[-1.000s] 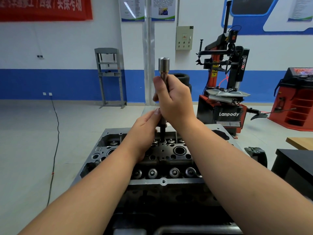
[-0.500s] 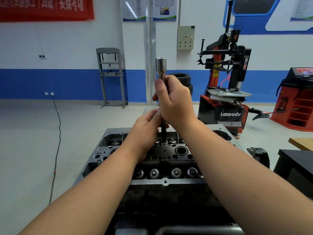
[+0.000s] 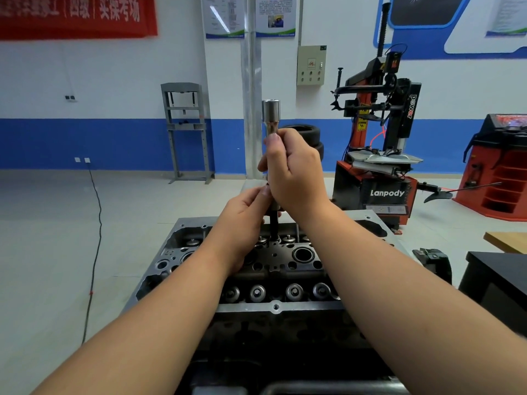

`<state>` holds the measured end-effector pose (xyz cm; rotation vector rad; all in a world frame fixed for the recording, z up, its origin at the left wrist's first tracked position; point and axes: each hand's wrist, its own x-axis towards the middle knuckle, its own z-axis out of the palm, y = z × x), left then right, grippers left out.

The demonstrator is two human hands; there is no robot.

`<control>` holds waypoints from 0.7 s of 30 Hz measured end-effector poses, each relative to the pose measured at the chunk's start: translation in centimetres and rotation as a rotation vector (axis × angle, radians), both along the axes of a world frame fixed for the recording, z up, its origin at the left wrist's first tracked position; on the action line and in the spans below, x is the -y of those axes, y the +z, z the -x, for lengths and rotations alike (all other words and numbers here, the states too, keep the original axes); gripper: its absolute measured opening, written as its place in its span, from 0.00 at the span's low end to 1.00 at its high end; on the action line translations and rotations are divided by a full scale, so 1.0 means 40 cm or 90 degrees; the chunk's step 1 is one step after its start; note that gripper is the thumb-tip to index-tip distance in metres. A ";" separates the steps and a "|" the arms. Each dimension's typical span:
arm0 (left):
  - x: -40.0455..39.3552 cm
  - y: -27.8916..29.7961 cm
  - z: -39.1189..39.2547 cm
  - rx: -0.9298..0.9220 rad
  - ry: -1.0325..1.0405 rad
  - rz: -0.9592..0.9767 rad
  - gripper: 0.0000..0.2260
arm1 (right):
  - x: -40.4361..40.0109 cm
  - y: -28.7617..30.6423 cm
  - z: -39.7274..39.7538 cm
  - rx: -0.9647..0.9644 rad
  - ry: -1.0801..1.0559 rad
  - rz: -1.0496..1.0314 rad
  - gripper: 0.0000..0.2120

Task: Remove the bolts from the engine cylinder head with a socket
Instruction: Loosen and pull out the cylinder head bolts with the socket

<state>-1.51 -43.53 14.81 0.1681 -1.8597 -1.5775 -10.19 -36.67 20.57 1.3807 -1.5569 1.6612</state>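
Open floor left of cylinder head (image 3: pixel 273 307)

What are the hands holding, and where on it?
A long socket tool. The right hand grips its upper shaft, just below the silver top. The left hand pinches the shaft lower down, above the cylinder head.

Auto workshop: tyre changer (image 3: pixel 382 143), hydraulic press frame (image 3: pixel 186 132), stacked tyres (image 3: pixel 306 139).

A bright, polished metal socket (image 3: pixel 271 112) is being shown. The head (image 3: pixel 285 260) is being seen as dull, dark metal, its rim bare and grey.
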 end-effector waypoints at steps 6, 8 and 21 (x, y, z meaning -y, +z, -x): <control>0.010 -0.007 0.004 -0.032 0.025 0.023 0.08 | -0.003 -0.002 -0.002 -0.020 -0.001 0.028 0.14; 0.010 -0.007 0.006 -0.033 0.023 0.015 0.09 | -0.005 0.000 -0.001 0.009 0.029 0.024 0.15; 0.008 -0.001 0.002 -0.027 0.028 -0.008 0.07 | -0.005 -0.002 -0.007 0.015 0.047 0.011 0.12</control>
